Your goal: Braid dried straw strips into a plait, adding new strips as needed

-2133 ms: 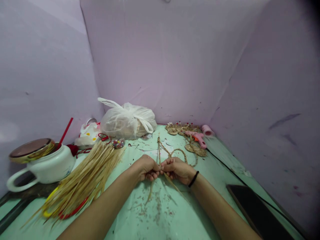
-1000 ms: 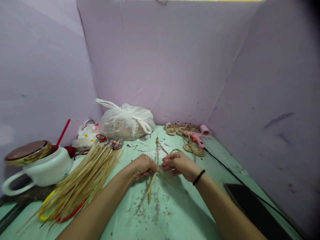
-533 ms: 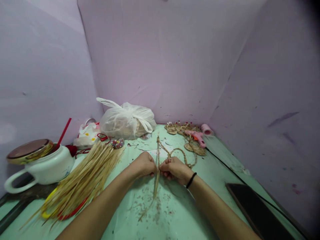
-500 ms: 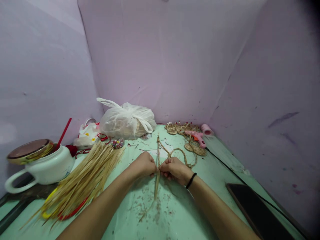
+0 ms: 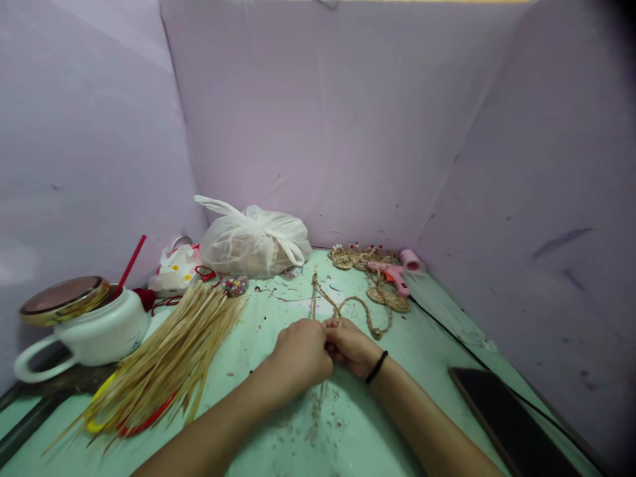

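My left hand (image 5: 302, 350) and my right hand (image 5: 352, 344) meet over the middle of the green table. Both are closed on a thin braided straw cord (image 5: 314, 297), which runs from them toward the back, bends, and loops off to the right. The left fingers are curled and mostly hidden behind the back of the hand. My right thumb and fingers pinch at the left hand's edge, so the exact grip on the strands is hidden. To the left lies a bundle of loose straw strips (image 5: 173, 358).
A white pot (image 5: 106, 334) with a lidded round case (image 5: 64, 296) stands left. A tied plastic bag (image 5: 253, 242) sits behind. At the back right are coiled straw pieces (image 5: 342, 257), a pink glue gun (image 5: 392, 275) and a pink spool (image 5: 412, 260). A dark tablet-like slab (image 5: 507, 417) lies right.
My left hand has moved right and turned over the cord, now touching my right hand. The loose strand ends that hung toward me are mostly covered. The view has tilted slightly up.
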Demonstrator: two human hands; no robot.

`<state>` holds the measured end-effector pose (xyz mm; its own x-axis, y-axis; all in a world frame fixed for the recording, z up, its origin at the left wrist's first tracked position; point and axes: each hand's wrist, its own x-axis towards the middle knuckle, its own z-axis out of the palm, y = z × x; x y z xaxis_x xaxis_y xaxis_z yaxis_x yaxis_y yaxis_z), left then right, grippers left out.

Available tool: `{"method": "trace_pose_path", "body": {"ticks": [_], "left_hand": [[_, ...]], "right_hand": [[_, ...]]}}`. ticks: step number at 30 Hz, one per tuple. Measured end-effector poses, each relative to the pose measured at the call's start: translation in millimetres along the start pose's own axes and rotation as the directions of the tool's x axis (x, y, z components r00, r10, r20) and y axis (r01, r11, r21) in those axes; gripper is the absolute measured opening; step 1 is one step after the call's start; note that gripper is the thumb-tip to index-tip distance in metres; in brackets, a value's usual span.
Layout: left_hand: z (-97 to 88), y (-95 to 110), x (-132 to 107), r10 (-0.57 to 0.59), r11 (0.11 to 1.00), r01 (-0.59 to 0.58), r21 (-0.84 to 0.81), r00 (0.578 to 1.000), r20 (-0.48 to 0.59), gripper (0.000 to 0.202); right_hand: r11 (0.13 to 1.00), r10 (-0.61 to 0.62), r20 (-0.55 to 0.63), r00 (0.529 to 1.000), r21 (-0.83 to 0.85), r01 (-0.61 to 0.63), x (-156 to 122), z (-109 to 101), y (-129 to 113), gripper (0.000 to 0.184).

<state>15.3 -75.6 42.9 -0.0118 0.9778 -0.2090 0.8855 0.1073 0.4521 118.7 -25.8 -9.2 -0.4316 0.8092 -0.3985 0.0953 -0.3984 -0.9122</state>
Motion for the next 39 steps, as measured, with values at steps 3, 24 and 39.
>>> {"method": "trace_pose_path", "body": {"ticks": [3,24,39], "left_hand": [[-10.7,-11.5,11.7,-0.054,0.985,0.058,-0.162,0.998,0.024,0.017],[2.2,-35.1,36.6,-0.085,0.661,0.377,-0.649,0.897,0.435,0.012],[4.2,-23.7,30.1,-0.193,0.783,0.307,-0.54,0.946,0.259,0.021]], "right_hand": [[0.999,-0.022,0.039,0.999,0.045,0.021,-1.9,-3.9,3.1,0.006],[0.955,-0.155,0.055,0.986,-0.246,0.164,-5.7,-3.7,0.0,0.006],[0.667,-0.371,-0.099,0.923,-0.72,0.191,-4.3,-13.2,-0.1,0.011]]}}
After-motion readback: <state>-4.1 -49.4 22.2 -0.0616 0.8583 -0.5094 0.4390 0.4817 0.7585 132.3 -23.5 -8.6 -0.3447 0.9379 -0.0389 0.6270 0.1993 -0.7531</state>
